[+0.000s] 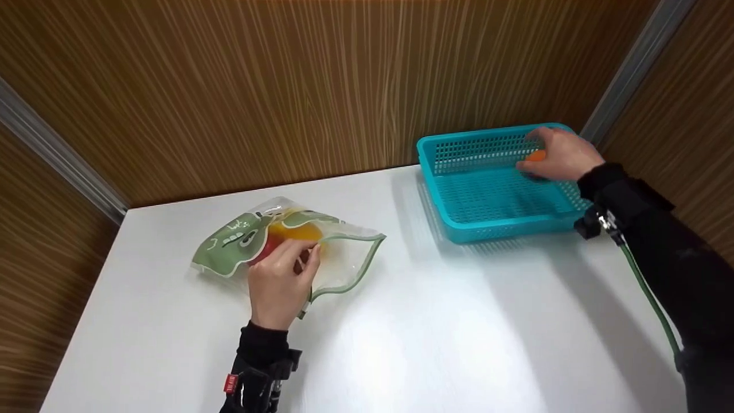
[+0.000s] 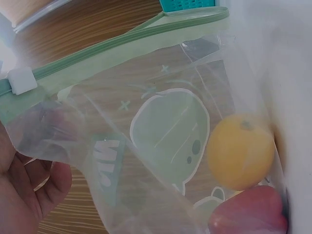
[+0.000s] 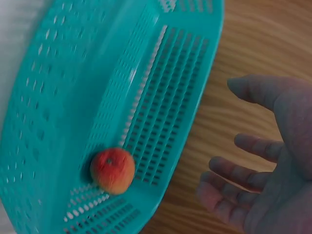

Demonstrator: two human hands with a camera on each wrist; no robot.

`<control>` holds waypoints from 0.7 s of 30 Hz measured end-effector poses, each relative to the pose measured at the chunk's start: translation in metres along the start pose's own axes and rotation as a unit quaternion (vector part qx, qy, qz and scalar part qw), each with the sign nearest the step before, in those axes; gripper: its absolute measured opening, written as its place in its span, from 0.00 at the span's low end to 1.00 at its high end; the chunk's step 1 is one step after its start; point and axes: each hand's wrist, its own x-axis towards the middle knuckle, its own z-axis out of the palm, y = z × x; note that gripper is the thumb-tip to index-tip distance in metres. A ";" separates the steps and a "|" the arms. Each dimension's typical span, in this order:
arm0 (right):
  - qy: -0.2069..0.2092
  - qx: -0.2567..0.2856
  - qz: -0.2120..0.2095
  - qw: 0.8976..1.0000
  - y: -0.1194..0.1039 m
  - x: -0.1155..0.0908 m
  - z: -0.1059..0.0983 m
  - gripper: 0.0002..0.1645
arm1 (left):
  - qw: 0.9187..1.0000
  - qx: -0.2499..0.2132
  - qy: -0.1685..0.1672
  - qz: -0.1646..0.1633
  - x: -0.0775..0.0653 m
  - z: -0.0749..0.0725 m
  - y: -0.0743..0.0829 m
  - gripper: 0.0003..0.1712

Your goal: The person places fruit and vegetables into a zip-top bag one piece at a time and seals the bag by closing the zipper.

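Well, our left hand pinches a green-printed plastic bag; our spread, empty right hand could bump the round red-orange apple away.

Red apple inside teal basket; right hand near.

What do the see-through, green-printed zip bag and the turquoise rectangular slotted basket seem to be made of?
The see-through, green-printed zip bag looks like thin, glossy plastic film: it creases and catches highlights. The turquoise rectangular slotted basket seems to be moulded plastic, smooth and slightly glossy, given its even colour and regular openings, though the type isn't clear.
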 end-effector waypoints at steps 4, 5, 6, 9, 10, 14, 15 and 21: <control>-0.045 -0.017 0.018 0.999 0.014 0.019 -0.005 0.51 | 1.000 0.002 0.001 0.005 -0.001 -0.002 0.001 0.07; -0.055 -0.020 0.024 0.998 0.017 0.023 -0.005 0.53 | 1.000 0.002 0.002 0.006 -0.002 -0.003 0.001 0.07; -0.062 -0.025 0.027 0.997 0.021 0.026 -0.006 0.54 | 1.000 0.003 0.002 0.006 -0.003 -0.003 0.001 0.07; -0.073 -0.039 0.034 0.996 0.029 0.038 -0.008 0.57 | 1.000 0.004 0.004 0.005 -0.003 -0.004 0.001 0.06; -0.074 -0.042 0.035 0.996 0.032 0.042 -0.008 0.57 | 1.000 0.004 0.004 0.006 -0.002 -0.005 0.001 0.06; -0.091 -0.033 0.044 0.994 0.041 0.054 0.000 0.59 | 1.000 0.011 0.005 0.009 -0.005 -0.008 0.001 0.06; -0.097 -0.027 0.046 0.994 0.044 0.055 0.004 0.59 | 1.000 0.013 0.006 0.011 -0.006 -0.009 0.001 0.06; -0.132 -0.014 0.041 0.990 0.055 0.062 0.025 0.54 | 1.000 0.016 0.014 0.020 -0.009 -0.012 0.002 0.05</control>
